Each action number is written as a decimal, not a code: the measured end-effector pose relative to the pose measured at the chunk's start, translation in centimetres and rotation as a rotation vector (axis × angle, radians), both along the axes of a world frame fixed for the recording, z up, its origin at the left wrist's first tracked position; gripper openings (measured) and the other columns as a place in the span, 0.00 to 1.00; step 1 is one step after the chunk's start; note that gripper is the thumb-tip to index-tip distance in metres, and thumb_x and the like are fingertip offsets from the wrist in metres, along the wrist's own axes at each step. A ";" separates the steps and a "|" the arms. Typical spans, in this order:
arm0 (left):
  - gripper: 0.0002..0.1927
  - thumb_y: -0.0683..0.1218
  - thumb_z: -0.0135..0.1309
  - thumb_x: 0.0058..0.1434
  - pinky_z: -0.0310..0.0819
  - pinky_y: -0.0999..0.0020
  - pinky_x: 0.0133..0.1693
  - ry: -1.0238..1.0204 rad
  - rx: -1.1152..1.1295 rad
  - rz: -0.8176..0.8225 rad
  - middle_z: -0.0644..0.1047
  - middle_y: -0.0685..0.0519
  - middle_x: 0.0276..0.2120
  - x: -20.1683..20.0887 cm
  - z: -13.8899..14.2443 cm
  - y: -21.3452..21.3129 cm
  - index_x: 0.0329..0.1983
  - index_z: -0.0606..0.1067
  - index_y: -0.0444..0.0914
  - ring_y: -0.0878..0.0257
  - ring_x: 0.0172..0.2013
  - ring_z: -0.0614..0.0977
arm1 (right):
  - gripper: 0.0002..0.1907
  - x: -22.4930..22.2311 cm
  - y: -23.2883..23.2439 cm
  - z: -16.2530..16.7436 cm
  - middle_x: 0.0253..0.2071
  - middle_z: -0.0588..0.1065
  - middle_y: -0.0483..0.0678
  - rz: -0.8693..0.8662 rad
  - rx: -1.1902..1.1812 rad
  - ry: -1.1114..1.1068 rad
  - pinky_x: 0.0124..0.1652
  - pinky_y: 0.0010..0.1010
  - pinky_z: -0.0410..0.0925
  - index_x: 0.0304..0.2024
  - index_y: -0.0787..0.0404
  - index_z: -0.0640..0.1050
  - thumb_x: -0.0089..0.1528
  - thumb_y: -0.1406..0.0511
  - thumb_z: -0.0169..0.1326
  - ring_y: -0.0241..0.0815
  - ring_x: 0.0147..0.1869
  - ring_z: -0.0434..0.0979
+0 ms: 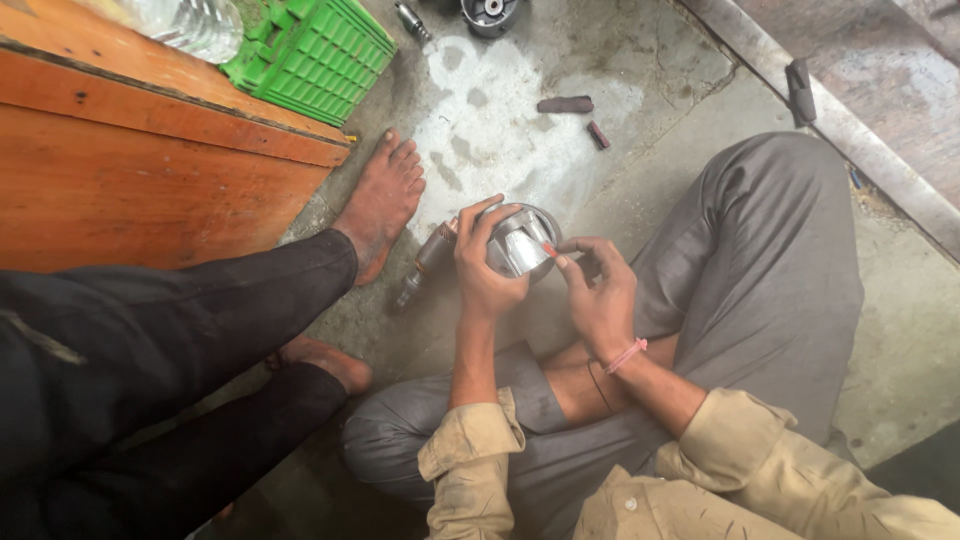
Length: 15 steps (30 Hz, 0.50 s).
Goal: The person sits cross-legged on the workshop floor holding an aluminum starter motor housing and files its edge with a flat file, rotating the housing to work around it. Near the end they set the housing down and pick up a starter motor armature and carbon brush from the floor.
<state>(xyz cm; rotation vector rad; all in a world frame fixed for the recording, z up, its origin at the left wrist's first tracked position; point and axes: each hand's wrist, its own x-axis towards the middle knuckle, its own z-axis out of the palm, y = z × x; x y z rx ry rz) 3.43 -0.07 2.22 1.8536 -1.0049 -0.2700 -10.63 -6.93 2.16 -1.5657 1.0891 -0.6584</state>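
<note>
We judge the left hand (487,268) should keep its firm wrap on the metal piston (520,243) while the right hand (598,290), at three o'clock, pinches a small red-tipped tool (550,249) steadily.

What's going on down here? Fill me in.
A person sits cross-legged on the concrete floor. The left hand holds a shiny round metal part, and the right hand presses a small red-tipped item against it. Another person's bare foot rests beside them, near a green plastic crate.
</note>
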 end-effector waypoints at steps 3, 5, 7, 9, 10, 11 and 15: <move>0.29 0.41 0.65 0.44 0.75 0.57 0.57 0.017 -0.018 -0.001 0.74 0.44 0.55 0.1 -0.2 -0.2 0.53 0.78 0.38 0.48 0.56 0.80 | 0.18 0.2 -0.3 0.2 0.34 0.75 0.44 -0.026 0.218 -0.032 0.34 0.26 0.66 0.53 0.60 0.79 0.60 0.71 0.59 0.31 0.34 0.70; 0.29 0.41 0.65 0.44 0.75 0.58 0.57 0.029 -0.024 -0.005 0.74 0.43 0.55 0.1 -0.3 -0.2 0.53 0.78 0.38 0.48 0.57 0.80 | 0.17 0.2 -0.3 0.3 0.32 0.71 0.46 0.060 0.086 0.016 0.35 0.27 0.65 0.52 0.59 0.82 0.61 0.72 0.59 0.34 0.33 0.68; 0.29 0.40 0.64 0.43 0.75 0.58 0.58 0.015 -0.013 -0.007 0.74 0.43 0.55 0.1 -0.3 -0.1 0.53 0.78 0.38 0.48 0.57 0.79 | 0.16 -0.1 -0.2 0.3 0.31 0.68 0.46 0.106 0.032 0.018 0.35 0.28 0.65 0.52 0.58 0.84 0.62 0.73 0.59 0.35 0.33 0.67; 0.29 0.40 0.64 0.43 0.75 0.58 0.58 0.012 -0.009 -0.005 0.74 0.43 0.55 0.1 -0.2 -0.1 0.53 0.78 0.38 0.48 0.57 0.79 | 0.16 -0.3 -0.1 0.3 0.31 0.68 0.45 0.107 0.043 -0.037 0.34 0.28 0.64 0.53 0.56 0.83 0.63 0.73 0.58 0.35 0.34 0.67; 0.29 0.40 0.65 0.44 0.75 0.58 0.58 0.019 -0.007 -0.002 0.74 0.43 0.55 0.1 -0.2 -0.1 0.53 0.78 0.38 0.48 0.57 0.79 | 0.17 -0.4 0.0 0.3 0.32 0.69 0.45 0.116 0.027 -0.051 0.34 0.28 0.65 0.53 0.56 0.83 0.63 0.74 0.57 0.35 0.34 0.68; 0.28 0.40 0.65 0.44 0.75 0.58 0.57 0.025 -0.006 0.001 0.74 0.43 0.55 0.1 -0.2 -0.1 0.53 0.78 0.38 0.48 0.57 0.79 | 0.17 -0.4 0.1 0.2 0.32 0.70 0.45 0.124 0.012 -0.065 0.35 0.28 0.65 0.53 0.56 0.83 0.63 0.74 0.57 0.34 0.35 0.69; 0.28 0.39 0.62 0.44 0.75 0.58 0.59 0.026 -0.012 -0.014 0.74 0.43 0.56 0.1 -0.3 -0.2 0.54 0.78 0.38 0.47 0.58 0.79 | 0.16 -0.3 0.1 0.2 0.31 0.68 0.48 0.126 -0.043 -0.042 0.35 0.29 0.65 0.52 0.56 0.84 0.63 0.74 0.57 0.36 0.33 0.68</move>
